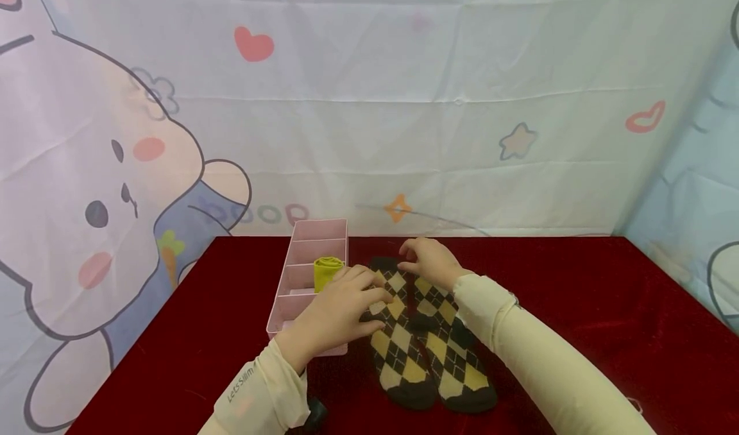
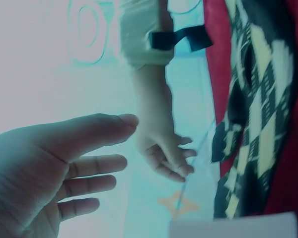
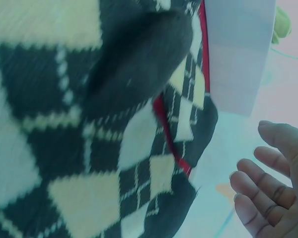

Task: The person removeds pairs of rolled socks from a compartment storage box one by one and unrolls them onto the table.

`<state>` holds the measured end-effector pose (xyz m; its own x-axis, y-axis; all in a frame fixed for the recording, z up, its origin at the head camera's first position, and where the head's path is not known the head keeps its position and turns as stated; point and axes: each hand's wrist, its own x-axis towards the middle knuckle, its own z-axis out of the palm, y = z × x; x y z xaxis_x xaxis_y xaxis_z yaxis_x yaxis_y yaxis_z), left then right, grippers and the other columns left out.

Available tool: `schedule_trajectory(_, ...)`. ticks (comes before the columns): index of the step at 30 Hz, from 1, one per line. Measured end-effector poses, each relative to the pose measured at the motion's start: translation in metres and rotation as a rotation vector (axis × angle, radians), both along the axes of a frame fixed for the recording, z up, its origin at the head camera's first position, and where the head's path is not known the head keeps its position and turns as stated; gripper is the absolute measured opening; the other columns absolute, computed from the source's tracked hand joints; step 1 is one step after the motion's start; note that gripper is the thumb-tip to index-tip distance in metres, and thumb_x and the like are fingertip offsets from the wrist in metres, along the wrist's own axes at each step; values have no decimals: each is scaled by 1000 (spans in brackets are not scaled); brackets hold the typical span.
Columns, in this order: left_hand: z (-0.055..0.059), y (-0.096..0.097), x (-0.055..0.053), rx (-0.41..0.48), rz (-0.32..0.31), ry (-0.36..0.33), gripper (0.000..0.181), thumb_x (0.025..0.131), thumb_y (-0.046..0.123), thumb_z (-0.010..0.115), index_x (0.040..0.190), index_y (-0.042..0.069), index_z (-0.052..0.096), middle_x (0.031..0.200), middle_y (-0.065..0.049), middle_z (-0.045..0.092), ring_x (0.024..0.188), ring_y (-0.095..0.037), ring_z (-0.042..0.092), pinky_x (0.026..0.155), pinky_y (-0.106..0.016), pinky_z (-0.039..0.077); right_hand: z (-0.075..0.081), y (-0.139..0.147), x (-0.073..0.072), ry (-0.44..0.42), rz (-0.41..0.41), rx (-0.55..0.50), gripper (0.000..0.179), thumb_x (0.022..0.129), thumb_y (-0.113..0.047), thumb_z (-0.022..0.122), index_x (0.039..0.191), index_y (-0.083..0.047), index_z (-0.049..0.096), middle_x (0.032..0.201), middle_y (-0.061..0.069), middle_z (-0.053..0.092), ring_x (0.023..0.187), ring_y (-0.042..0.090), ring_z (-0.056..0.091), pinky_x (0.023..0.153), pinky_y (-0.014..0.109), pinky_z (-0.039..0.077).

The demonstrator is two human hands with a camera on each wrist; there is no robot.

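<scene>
Two argyle socks, black with yellow and cream diamonds, lie lengthwise side by side: a left sock (image 1: 398, 351) and a right sock (image 1: 456, 364). My left hand (image 1: 343, 303) hovers between the pink box and the left sock, fingers loosely bent, holding nothing. In the left wrist view its thumb and fingers (image 2: 97, 184) stand apart. Near the far ends of the socks is my right hand (image 1: 433, 262), also holding nothing. The right wrist view shows that hand (image 3: 273, 183) with spread, relaxed fingers, apart from the sock fabric (image 3: 84, 183).
A pink divided box (image 1: 319, 230) stands left of the socks, partly behind my left hand. One middle compartment holds a rolled yellow cloth item (image 1: 326, 273). Dark red cloth (image 1: 554, 307) covers the table; a printed curtain (image 1: 369, 133) hangs behind its far edge.
</scene>
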<state>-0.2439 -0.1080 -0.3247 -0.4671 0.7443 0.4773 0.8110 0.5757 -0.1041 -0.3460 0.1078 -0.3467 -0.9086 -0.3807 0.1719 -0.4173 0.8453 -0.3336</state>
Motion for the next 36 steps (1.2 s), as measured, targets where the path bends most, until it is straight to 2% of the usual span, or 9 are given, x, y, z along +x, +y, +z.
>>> schedule_trajectory(4, 6, -11, -3, 5, 52, -30, 28, 73, 29, 82, 97, 20, 70, 99, 2, 61, 100, -18, 56, 91, -39, 46, 1, -11, 2, -8, 25, -44, 30, 89, -25, 67, 113, -5, 65, 98, 7, 70, 86, 19, 65, 77, 34, 53)
schedule_trajectory(8, 12, -24, -6, -8, 124, -90, 28, 74, 27, 81, 98, 19, 71, 97, 1, 63, 101, -21, 57, 91, -41, 45, 1, -26, 6, -28, 55, -93, 30, 89, -26, 67, 113, -7, 66, 98, 5, 69, 87, 18, 64, 77, 33, 53)
schedule_trajectory(12, 16, -35, -10, -13, 205, -149, 26, 74, 24, 81, 97, 18, 71, 103, -1, 65, 106, -24, 56, 95, -44, 43, 0, -40, 8, -33, 78, -125, 28, 89, -27, 68, 110, -9, 67, 98, 4, 69, 87, 16, 63, 79, 32, 53)
schedule_trajectory(15, 15, -43, -13, -6, 257, -159, 26, 73, 22, 80, 97, 18, 70, 109, -4, 65, 110, -26, 55, 99, -47, 41, -1, -48, 8, -32, 84, -140, 28, 88, -27, 69, 109, -9, 67, 98, 4, 70, 88, 16, 63, 80, 33, 53)
schedule_trajectory(19, 13, -52, -17, 15, 290, -167, 25, 73, 20, 80, 96, 16, 70, 109, -6, 65, 109, -28, 54, 98, -48, 41, -1, -59, 9, -22, 111, -154, 30, 88, -27, 69, 110, -7, 68, 99, 5, 70, 88, 17, 63, 81, 33, 53)
schedule_trajectory(25, 8, -68, -24, 4, 341, -202, 23, 72, 17, 80, 93, 14, 69, 98, -4, 64, 100, -26, 53, 89, -44, 41, -2, -73, 7, -5, 153, -174, 30, 89, -28, 68, 110, -6, 69, 99, 5, 70, 84, 14, 61, 79, 30, 52)
schedule_trajectory(29, 4, -76, -29, -17, 369, -266, 19, 74, 14, 77, 91, 14, 69, 93, -4, 63, 95, -24, 52, 86, -43, 40, -1, -81, 6, -9, 168, -187, 30, 88, -29, 68, 110, -8, 68, 97, 5, 68, 79, 12, 57, 75, 26, 50)
schedule_trajectory(32, 0, -78, -34, -31, 382, -317, 16, 75, 13, 75, 90, 14, 69, 96, -4, 64, 96, -25, 52, 87, -44, 40, 0, -86, 5, 1, 174, -187, 33, 88, -28, 69, 112, -7, 67, 99, 9, 67, 79, 13, 56, 73, 26, 48)
schedule_trajectory(36, -2, -82, -38, -48, 400, -334, 18, 75, 15, 75, 92, 15, 69, 99, -5, 64, 97, -26, 53, 86, -44, 40, 0, -93, 2, 27, 184, -171, 35, 87, -28, 70, 113, -6, 66, 102, 13, 66, 83, 16, 57, 75, 29, 48)
